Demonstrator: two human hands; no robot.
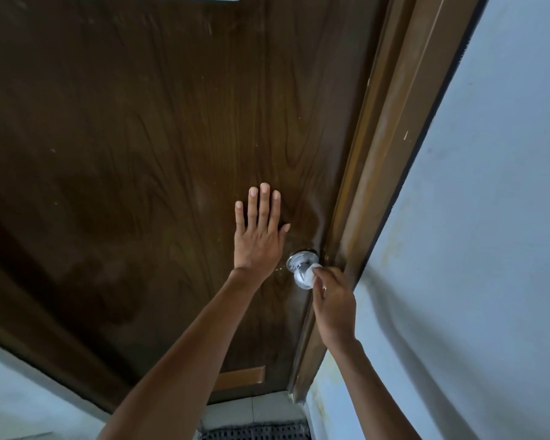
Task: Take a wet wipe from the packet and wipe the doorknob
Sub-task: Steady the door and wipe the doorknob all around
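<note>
**Wipe on the knob, other hand flat on the door**

The dark brown wood-grain door (124, 138) fills most of your view, shut against its lighter brown frame (394, 138) on the right. Beyond the frame runs a pale blue-grey wall (489, 185). At the foot of the door you see a strip of light floor tile (251, 408) and the edge of a dark perforated mat (254, 432).

Your left hand (258, 239) lies flat on the door panel, palm down, fingers straight and close together, thumb angled out toward the knob. It rests just up and to the left of the knob and holds nothing.

Your right hand (335, 306) comes in from below, beside the frame, with its fingers curled and pinching the wet wipe (315, 267).

The chrome doorknob (300, 274) sits near the door's right edge, between your two hands. The white wipe is bunched against the knob's right side, touching it and covering part of the ball.
</note>
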